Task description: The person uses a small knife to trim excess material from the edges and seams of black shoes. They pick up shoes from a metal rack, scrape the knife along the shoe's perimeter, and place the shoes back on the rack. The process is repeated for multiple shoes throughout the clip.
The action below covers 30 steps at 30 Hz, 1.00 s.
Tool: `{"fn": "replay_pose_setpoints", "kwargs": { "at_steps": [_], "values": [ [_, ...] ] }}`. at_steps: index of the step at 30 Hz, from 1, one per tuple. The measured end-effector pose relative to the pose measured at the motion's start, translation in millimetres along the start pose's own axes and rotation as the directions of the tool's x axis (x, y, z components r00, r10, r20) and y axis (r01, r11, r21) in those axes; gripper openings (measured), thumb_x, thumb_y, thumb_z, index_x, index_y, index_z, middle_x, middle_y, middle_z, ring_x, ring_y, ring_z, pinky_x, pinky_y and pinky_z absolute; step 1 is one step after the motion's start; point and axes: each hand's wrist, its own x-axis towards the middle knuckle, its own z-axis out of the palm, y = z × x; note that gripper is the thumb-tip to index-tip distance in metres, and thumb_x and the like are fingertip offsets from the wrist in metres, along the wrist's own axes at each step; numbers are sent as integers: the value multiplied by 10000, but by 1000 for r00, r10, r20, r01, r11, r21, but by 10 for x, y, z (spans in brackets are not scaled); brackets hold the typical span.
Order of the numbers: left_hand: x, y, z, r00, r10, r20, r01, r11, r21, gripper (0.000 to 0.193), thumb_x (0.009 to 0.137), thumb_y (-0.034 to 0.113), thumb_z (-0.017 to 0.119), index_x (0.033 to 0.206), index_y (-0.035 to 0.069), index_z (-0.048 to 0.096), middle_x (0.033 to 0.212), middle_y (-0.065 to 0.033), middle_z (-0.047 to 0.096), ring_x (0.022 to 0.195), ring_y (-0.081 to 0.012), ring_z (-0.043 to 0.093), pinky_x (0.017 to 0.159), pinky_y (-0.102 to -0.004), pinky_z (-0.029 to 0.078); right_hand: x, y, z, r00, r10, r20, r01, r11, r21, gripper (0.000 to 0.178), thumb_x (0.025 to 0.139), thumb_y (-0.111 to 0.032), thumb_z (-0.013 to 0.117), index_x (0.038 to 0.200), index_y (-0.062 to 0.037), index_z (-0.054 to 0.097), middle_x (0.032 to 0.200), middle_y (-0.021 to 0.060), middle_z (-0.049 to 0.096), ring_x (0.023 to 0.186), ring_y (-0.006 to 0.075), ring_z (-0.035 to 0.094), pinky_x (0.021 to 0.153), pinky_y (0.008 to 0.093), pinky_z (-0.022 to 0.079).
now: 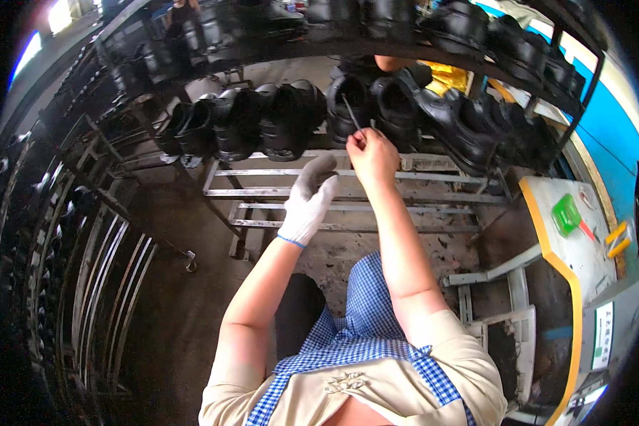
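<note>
Upper centre: my right hand point(371, 155) pinches a thin rod point(351, 111), tip hidden in a shoe point(348, 106); gloved left hand point(309, 199) open, empty.

We see both of our forearms rising from the lower edge, bare from the short sleeves to the wrists. Our left hand point(308, 201) wears a white knitted glove with a blue cuff; its wrist is bent slightly back, the palm faces forward and the fingers point(318, 169) are loosely curled, closed on nothing. Our right hand point(373, 155) is bare and reaches higher and farther forward than the left, the arm nearly straight. Its fingers point(361, 138) are pinched together at the tips. The two hands are near each other, not touching.
</note>
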Motion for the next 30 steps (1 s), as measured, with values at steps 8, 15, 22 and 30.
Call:
{"fn": "replay_pose_setpoints", "kwargs": {
  "at_steps": [8,15,22,30],
  "values": [
    [695,89,107,879,474,49,-388,652,651,659,807,29,582,1441,98,420,1457,-212,427,1210,-421,543,1001,-432,477,-78,216,121,988,-132,-79,144,975,169,131,775,-105,735,813,-47,624,794,86,658,700,279,674,614,371,529],
    [910,369,73,917,316,245,-380,495,782,740,760,11,578,1462,177,408,1492,-150,422,1184,-386,575,915,-440,531,-155,303,175,969,-192,-156,222,951,215,191,763,-68,755,824,-76,574,750,66,604,621,261,618,565,366,502],
    [912,511,111,960,131,248,-280,469,838,780,762,98,645,1481,234,375,1447,-158,459,1097,-398,621,890,-456,535,-216,330,150,945,-266,-191,301,936,184,205,748,-59,755,840,-88,573,740,65,578,610,257,609,533,362,485],
    [940,565,132,972,58,226,-227,458,860,807,767,206,721,1488,269,363,1448,-179,449,1126,-401,607,919,-456,522,-187,191,48,947,-246,-205,274,953,125,210,767,-84,761,861,-88,573,890,51,638,677,263,660,556,365,513]
  ]
}}
